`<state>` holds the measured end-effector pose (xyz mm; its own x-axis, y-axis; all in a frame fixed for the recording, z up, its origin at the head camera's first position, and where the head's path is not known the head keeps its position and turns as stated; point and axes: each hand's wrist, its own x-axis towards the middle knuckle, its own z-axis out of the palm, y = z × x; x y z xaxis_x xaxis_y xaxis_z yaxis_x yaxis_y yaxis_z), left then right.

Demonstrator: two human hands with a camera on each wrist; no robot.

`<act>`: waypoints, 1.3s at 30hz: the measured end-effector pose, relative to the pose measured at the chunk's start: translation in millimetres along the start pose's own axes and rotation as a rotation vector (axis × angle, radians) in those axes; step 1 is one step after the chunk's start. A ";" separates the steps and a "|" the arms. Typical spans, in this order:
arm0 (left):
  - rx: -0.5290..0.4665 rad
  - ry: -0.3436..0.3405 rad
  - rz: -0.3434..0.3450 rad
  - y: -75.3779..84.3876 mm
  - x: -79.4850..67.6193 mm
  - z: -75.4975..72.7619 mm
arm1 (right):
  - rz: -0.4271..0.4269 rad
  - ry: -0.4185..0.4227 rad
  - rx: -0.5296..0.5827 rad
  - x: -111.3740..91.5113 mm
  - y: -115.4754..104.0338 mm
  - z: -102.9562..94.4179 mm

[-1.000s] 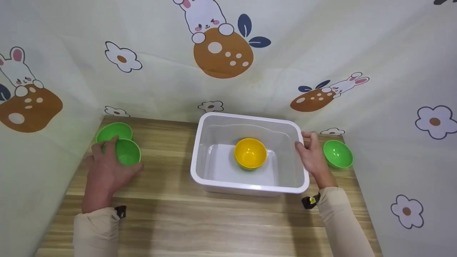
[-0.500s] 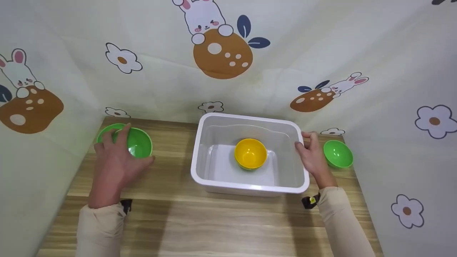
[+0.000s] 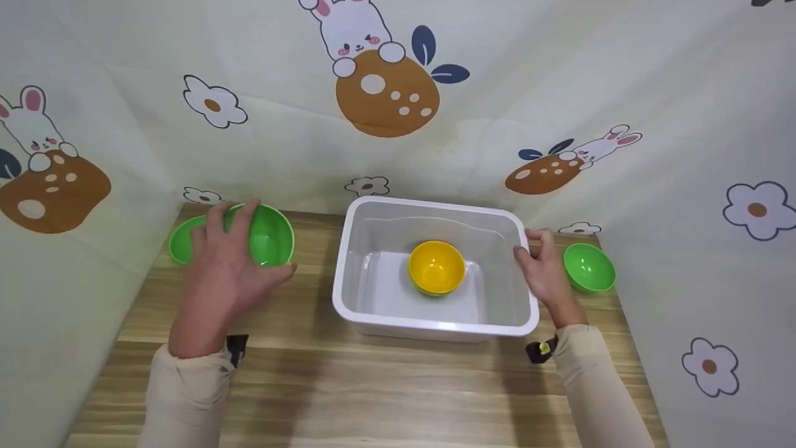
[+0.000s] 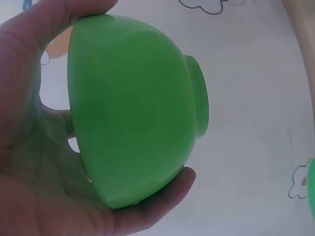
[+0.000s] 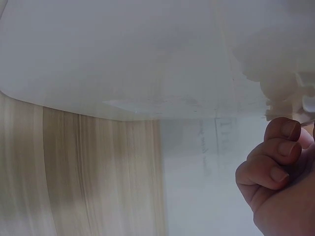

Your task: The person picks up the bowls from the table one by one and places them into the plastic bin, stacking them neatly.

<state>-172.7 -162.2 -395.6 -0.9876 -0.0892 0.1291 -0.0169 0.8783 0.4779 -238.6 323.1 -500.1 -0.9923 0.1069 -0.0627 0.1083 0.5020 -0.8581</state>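
Note:
My left hand grips a green bowl by its rim, thumb on one side and fingers on the other. The left wrist view has this bowl on its side, its foot facing right. Partly hidden behind the hand, a second green bowl sits at the table's left back corner. With my right hand I pinch the right rim of a white plastic tub; in the right wrist view the fingers curl at the tub's edge. Inside the tub stands a yellow bowl, a sliver of green showing beneath it.
Another green bowl stands right of the tub, beside my right hand. Printed fabric walls the wooden table at the back and both sides.
My left hand has carried its green bowl rightward and slightly farther back, uncovering more of the bowl behind it. The right hand and the tub have stayed put.

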 end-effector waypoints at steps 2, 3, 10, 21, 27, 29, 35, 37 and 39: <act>-0.001 -0.010 0.013 5.8 1.0 -0.5 | 0.002 0.000 0.001 0.1 0.1 0.0; -0.002 -0.016 0.017 8.5 1.6 -0.8 | 0.001 0.000 0.003 0.1 -0.1 0.1; -0.030 -0.019 0.058 26.0 7.1 -2.4 | -0.014 -0.001 0.019 1.1 -0.8 -0.4; 0.001 -0.053 0.138 51.9 15.1 -3.6 | 0.003 -0.004 0.010 0.9 -2.7 -0.2; 0.035 -0.068 0.168 59.3 20.7 -3.0 | -0.007 -0.005 0.015 0.9 -3.9 -0.6; 0.048 -0.080 0.173 62.8 23.3 -1.6 | -0.012 -0.007 0.012 0.5 -4.1 -0.9; 0.063 -0.121 0.231 78.2 30.7 6.7 | 0.000 -0.010 0.011 -1.0 -3.6 -1.9; 0.073 -0.121 0.262 84.7 32.4 8.9 | 0.005 -0.006 0.011 -1.4 -2.8 -1.6; 0.090 -0.121 0.292 91.6 34.2 10.4 | 0.006 0.001 0.015 -2.0 -2.0 -0.9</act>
<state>-209.6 -79.9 -356.5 -0.9641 0.2242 0.1423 0.2613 0.8970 0.3566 -236.8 322.6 -497.8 -0.9916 0.1108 -0.0673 0.1133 0.4883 -0.8653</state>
